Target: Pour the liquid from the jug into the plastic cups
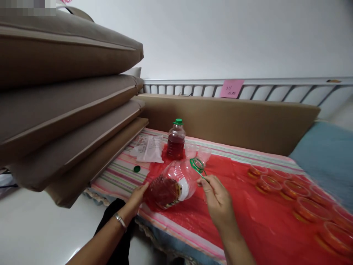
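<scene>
A large clear plastic bottle (171,184), part filled with liquid that looks reddish, lies tilted over the red plastic sheet (234,176), its open neck up to the right. My left hand (138,197) supports it at the base; the fingers are partly hidden behind it. Pinched in my right hand (216,195) is the green handle (196,166) at the bottle's neck. A green cap (137,169) rests on the striped cloth (117,180) to the left. Beyond, a second bottle (175,145) stands upright with its green cap on.
Clear cups (190,149) stand beside the upright bottle, near a plastic packet (150,149). Several clear bowls of amber liquid (311,209) occupy the right side. Stacked cushions (68,88) rise at left. A brown panel (234,121) and white railing (165,88) line the back.
</scene>
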A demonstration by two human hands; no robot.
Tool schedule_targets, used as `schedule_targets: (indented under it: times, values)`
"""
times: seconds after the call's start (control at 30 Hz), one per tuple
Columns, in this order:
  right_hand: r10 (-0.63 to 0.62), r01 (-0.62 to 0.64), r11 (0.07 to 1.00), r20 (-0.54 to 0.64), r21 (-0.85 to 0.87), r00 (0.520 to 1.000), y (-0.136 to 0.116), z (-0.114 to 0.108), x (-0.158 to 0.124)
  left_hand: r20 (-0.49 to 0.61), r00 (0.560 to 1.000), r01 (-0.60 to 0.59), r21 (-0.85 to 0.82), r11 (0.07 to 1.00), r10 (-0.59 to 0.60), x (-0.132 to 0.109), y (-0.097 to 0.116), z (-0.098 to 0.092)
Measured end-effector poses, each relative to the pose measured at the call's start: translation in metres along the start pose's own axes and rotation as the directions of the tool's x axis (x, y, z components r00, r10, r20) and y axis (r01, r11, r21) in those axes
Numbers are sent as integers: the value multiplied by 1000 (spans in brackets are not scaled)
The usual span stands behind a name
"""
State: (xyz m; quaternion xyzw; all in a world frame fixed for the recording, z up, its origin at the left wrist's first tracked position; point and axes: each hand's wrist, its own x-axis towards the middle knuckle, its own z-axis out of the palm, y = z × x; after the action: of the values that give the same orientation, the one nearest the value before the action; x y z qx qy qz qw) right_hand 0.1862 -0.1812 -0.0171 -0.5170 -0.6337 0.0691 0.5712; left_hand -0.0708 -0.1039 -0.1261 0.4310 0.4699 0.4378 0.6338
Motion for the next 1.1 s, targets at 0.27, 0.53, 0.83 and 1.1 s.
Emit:
schedule_targets:
  times: [0.27, 0.53, 0.83, 1.1]
  values:
    - [148, -134, 968, -56, 210, 987, 2, 6, -11, 203, 967, 204, -251, 946, -155, 9, -7, 28]
    - [7, 40, 951, -150, 308, 989, -31, -1, -10, 56, 973, 231, -335, 913, -226, -13, 33, 30]
    - [82, -43, 940, -102, 338, 991, -44, -2, -23, -140, 963, 217, -94, 972, -228, -38, 76, 15]
    - [191, -180, 944, -15, 275, 981, -29, 9, -38, -127, 948, 271, -164, 948, -293, -31, 58, -2]
